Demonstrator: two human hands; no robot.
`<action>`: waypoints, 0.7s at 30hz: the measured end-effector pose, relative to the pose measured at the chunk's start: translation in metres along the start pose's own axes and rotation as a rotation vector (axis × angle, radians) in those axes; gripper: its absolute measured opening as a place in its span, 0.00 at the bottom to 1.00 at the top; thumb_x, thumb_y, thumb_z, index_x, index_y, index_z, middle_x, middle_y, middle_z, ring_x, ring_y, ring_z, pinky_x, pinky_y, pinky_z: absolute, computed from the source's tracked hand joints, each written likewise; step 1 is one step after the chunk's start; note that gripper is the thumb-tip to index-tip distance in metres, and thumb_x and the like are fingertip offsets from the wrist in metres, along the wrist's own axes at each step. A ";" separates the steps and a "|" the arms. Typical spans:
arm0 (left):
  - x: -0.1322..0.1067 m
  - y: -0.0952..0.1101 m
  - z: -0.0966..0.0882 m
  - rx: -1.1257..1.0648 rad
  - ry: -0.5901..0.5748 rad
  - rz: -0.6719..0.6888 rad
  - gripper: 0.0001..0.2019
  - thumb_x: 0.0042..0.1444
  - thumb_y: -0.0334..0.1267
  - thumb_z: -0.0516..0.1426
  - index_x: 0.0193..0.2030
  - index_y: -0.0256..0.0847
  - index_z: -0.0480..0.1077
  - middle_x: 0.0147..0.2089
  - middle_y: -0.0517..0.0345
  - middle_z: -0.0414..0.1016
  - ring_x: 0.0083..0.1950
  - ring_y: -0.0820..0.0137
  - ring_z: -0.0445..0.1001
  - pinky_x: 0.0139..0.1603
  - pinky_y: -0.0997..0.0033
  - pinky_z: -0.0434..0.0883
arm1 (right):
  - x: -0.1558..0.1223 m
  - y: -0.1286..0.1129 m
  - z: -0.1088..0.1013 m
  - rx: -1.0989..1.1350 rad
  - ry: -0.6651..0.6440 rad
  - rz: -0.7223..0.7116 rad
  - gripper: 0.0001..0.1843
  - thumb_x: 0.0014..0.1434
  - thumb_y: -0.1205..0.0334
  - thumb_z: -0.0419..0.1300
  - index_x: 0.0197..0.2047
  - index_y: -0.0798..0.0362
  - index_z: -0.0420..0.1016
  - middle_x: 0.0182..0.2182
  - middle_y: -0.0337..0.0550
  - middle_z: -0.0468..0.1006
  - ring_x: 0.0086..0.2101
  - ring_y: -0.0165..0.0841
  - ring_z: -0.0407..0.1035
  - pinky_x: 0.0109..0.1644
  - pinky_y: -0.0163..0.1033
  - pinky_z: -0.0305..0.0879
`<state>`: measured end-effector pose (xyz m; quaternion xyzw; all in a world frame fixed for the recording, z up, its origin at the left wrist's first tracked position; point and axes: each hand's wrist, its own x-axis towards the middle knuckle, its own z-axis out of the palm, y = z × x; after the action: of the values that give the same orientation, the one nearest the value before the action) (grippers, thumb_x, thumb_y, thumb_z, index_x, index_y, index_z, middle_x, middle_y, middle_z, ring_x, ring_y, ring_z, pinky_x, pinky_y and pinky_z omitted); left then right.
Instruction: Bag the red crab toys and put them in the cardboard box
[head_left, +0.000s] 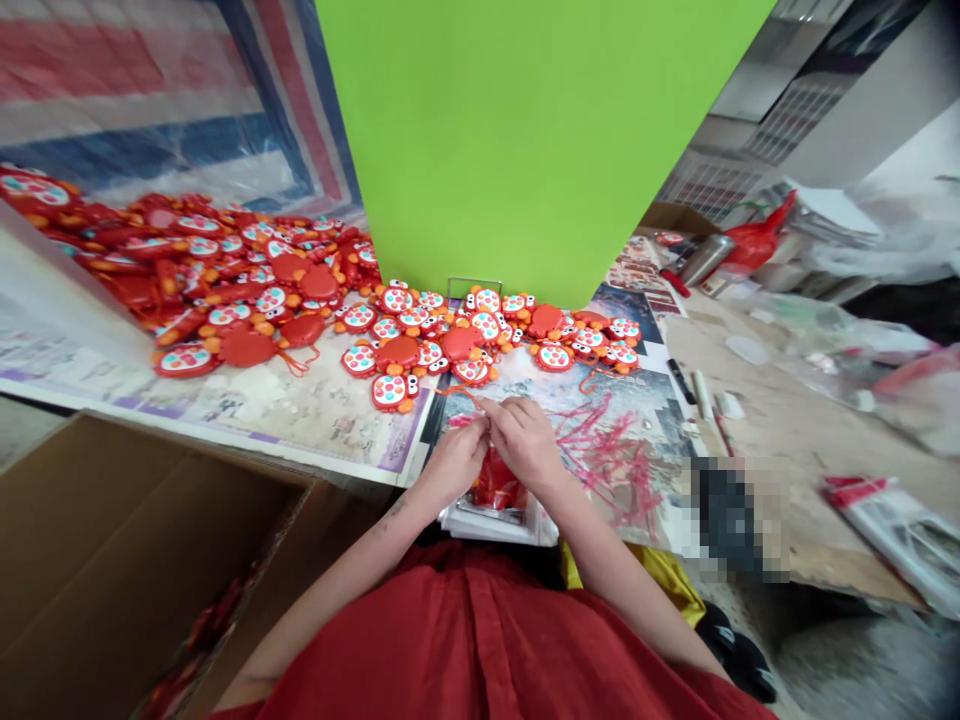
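My left hand and my right hand meet at the near edge of the table, fingers closed. An orange cord runs leftward from the fingertips of my right hand, which pinch it. What my left fingers grip is hidden. Under both hands is a red item in clear plastic, lying on a stack of clear and white bags. Just beyond them spreads a cluster of red crab-shaped toys with white, dotted oval faces and bulging eyes; the nearest toy lies left of my hands.
A tall green panel stands behind the toys. To the left is a large heap of similar toys, with an open cardboard box below. Pink strings lie to the right, near markers and a red-and-white packet.
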<state>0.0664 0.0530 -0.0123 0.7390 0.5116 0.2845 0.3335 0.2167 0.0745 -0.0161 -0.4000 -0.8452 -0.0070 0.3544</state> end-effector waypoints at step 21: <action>0.000 -0.053 0.008 -0.487 0.016 -0.224 0.11 0.55 0.40 0.57 0.43 0.38 0.74 0.44 0.51 0.80 0.44 0.65 0.78 0.46 0.67 0.74 | -0.073 0.156 -0.043 -0.372 0.157 0.810 0.27 0.48 0.59 0.61 0.53 0.54 0.75 0.57 0.60 0.68 0.55 0.54 0.62 0.57 0.60 0.56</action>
<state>0.0420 0.0645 -0.0584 0.5734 0.5094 0.3663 0.5268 0.3800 0.1191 -0.0705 -0.7537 -0.5755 -0.0498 0.3137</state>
